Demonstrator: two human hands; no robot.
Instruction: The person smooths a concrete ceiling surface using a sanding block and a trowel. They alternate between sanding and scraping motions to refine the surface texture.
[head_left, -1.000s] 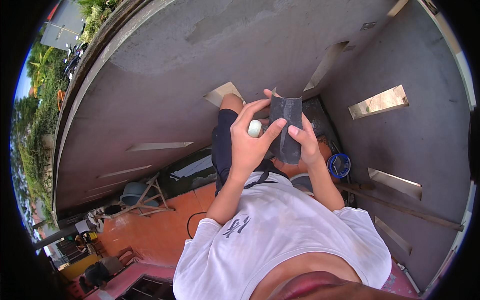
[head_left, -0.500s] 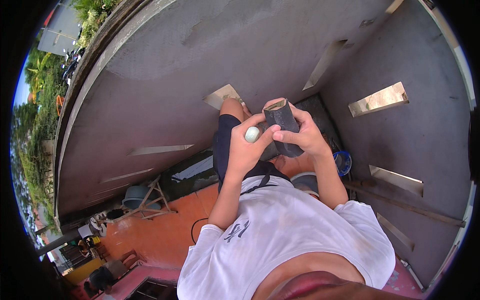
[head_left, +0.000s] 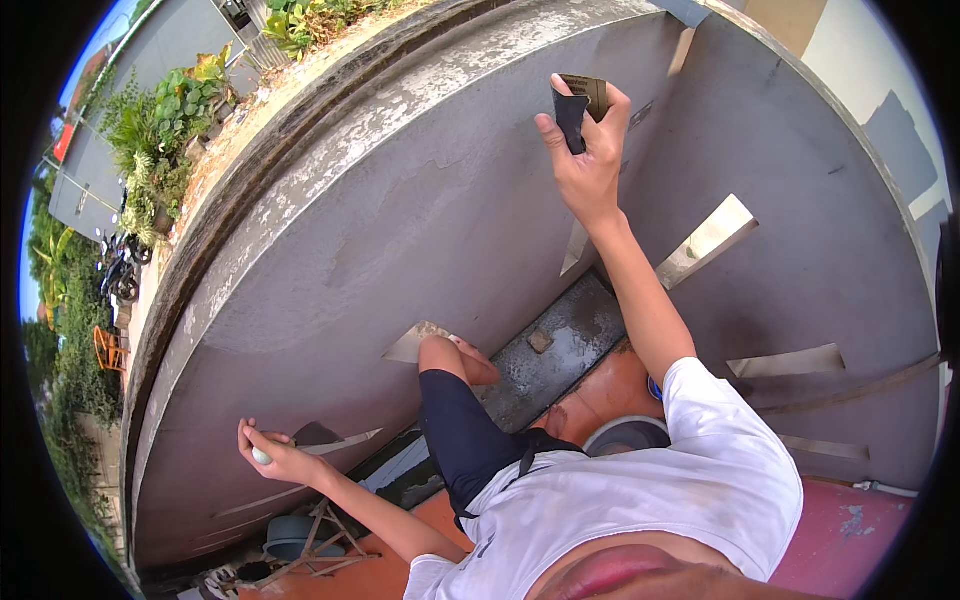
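Looking first at the folded abrasive sheet (head_left: pixel 571 118), we find it high in front of the grey wall (head_left: pixel 380 220), black on one face and brown with print on the other. We see the right hand (head_left: pixel 590 140) gripping it, the fingers bent in among its folds and the thumb standing a little apart from its black face; we cannot tell whether the sheet touches the wall. Well apart, at the lower left, the left hand (head_left: pixel 272 458) has its fingers closed around a pale, round-ended handle (head_left: pixel 261 456), and just beside it we notice a dark flat shape (head_left: pixel 318 433) whose link to the handle we cannot make out. Below, at the wall's foot, we see a dark, wet-looking strip (head_left: pixel 560 375) with a small brownish block (head_left: pixel 541 341) on it, then orange floor (head_left: pixel 600 385) and a round grey tub (head_left: pixel 628 432) near the white shirt (head_left: pixel 640 490). Further left we spot a grey-green basin (head_left: pixel 288 537) beside a wooden stand (head_left: pixel 325 550), and beyond the wall's edge, green plants (head_left: pixel 185 110) and an orange chair (head_left: pixel 109 348).
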